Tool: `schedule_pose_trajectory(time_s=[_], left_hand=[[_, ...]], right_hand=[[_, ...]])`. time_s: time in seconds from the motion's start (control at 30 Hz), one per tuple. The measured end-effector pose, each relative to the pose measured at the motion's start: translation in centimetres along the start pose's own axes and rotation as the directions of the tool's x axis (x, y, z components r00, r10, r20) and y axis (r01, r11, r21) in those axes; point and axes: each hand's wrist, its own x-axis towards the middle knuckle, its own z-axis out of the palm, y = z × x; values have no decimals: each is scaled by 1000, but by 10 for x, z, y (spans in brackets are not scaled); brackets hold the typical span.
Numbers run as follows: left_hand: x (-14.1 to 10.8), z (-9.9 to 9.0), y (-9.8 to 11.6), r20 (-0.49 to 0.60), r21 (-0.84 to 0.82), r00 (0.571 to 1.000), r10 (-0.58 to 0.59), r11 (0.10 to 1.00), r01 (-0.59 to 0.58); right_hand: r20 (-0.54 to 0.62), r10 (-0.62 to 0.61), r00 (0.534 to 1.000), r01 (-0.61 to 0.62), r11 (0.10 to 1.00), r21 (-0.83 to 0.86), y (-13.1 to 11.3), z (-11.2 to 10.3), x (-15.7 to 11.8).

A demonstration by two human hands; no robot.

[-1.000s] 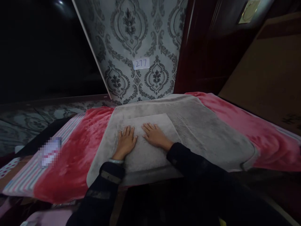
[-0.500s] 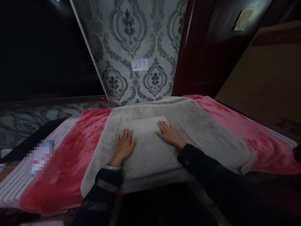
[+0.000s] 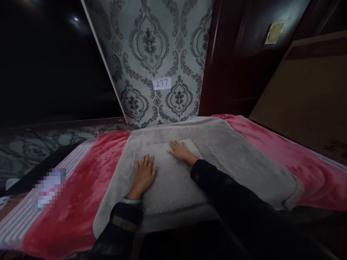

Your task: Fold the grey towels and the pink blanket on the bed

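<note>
A grey plush cloth (image 3: 173,191) lies partly folded, with a lighter rectangular layer on top of its left part. My left hand (image 3: 142,176) rests flat on the left side of that layer, fingers apart and pointing away from me. Near the layer's far edge, my right hand (image 3: 181,151) lies palm down with its fingers spread, pointing left. Neither hand grasps anything. To the right, the single grey layer (image 3: 252,169) spreads out flat, its near right corner slightly turned. Beneath everything is a red plush blanket (image 3: 81,187).
A striped cloth (image 3: 21,216) shows at the left under the red blanket. Behind stand a dark screen (image 3: 54,65) and a patterned wall with a paper label (image 3: 162,83) reading 277. A large cardboard box (image 3: 306,86) leans at the right, beside a dark red door panel (image 3: 230,72).
My right hand has slid left across the folded layer, toward my left hand. My left hand stays about where it was. The view has tilted slightly upward.
</note>
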Motion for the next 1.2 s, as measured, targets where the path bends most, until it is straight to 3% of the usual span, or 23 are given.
schedule_pose_trajectory(time_s=[0.17, 0.4, 0.67, 0.77, 0.87, 0.93, 1.0, 1.1, 1.2], left_hand=[[1, 6, -3, -44, -21, 999, 3, 1000, -4], [0, 0, 0, -17, -41, 999, -47, 998, 46], [-1, -7, 5, 30, -38, 998, -49, 998, 50], [0, -8, 6, 37, -44, 999, -39, 998, 41], [1, -9, 6, 26, -45, 999, -26, 999, 27], [0, -9, 7, 25, -47, 999, -30, 998, 31], [-1, -10, 8, 37, -48, 998, -40, 998, 42], [-1, -11, 10, 64, -53, 997, -46, 997, 49], [1, -15, 10, 117, -72, 992, -45, 996, 54]], right_hand=[[-56, 129, 990, -131, 991, -25, 21, 21, 2], [-3, 332, 943, -332, 943, 11, 46, 13, -2], [55, 376, 925, -379, 924, 49, 76, -6, -31], [3, 326, 946, -326, 945, 22, 65, -14, -64], [-73, 108, 991, -111, 993, -34, 28, -8, -109], [-58, -45, 997, 42, 997, -59, 0, 4, -138], [-19, -124, 992, 122, 990, -71, -20, 17, -161], [-18, -92, 996, 90, 992, -90, -28, 29, -179], [-57, -44, 997, 37, 994, -102, -17, 34, -185]])
